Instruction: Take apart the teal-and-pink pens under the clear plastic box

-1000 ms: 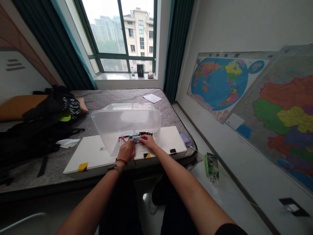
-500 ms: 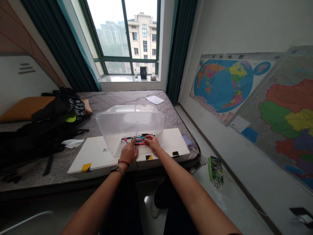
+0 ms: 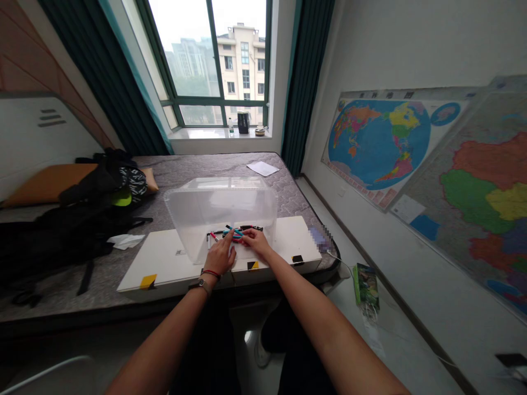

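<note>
In the head view, the left hand (image 3: 219, 256) rests on a bunch of markers (image 3: 234, 233) with its fingers slightly spread, and the right hand (image 3: 255, 242) curls its fingertips onto them (whether either grips, I cannot tell). A teal marker (image 3: 233, 231) lies crossways on top, at the near edge of a clear plastic box (image 3: 220, 211), above a white board (image 3: 161, 258).

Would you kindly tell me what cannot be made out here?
Head view:
- Number of markers: partly covered by the left hand and right hand.
- Object beside the white board: pixelated.
- Paper sheet's printing: too small.
- Black object, lower right: cut off by the frame edge.
</note>
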The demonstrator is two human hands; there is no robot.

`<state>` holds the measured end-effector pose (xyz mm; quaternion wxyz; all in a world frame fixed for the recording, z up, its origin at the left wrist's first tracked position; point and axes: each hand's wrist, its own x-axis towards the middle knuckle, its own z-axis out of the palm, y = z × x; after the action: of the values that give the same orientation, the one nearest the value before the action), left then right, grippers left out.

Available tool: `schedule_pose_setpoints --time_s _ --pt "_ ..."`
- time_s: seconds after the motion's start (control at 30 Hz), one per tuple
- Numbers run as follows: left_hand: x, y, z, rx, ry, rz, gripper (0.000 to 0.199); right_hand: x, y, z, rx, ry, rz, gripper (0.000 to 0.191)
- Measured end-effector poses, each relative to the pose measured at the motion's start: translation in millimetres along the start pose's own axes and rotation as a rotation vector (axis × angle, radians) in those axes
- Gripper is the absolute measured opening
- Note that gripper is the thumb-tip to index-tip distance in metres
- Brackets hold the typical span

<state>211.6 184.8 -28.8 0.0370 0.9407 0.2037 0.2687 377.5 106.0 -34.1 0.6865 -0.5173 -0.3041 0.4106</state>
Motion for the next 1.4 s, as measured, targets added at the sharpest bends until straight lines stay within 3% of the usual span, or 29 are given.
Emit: schedule_pose_setpoints --time_s 0.4,0.83,1.27,1.4 --pt "2 -2 0.2 -0.015 -0.019 0.034 0.065 0 3 2 -0.07 -0.047 -0.008 0.038" --pt "-1 -7 6.7 -0.054 0.065 -0.095 0.058 -1 3 3 -0.07 0.132 -0.048 0.034" --pt "-3 -11 10.6 -0.06 0.084 -0.098 0.042 2 5 3 0.03 0.119 -0.011 0.037" --pt "-3 -11 10.2 -0.071 0.084 -0.104 0.042 2 5 2 -0.073 0.139 -0.039 0.026"
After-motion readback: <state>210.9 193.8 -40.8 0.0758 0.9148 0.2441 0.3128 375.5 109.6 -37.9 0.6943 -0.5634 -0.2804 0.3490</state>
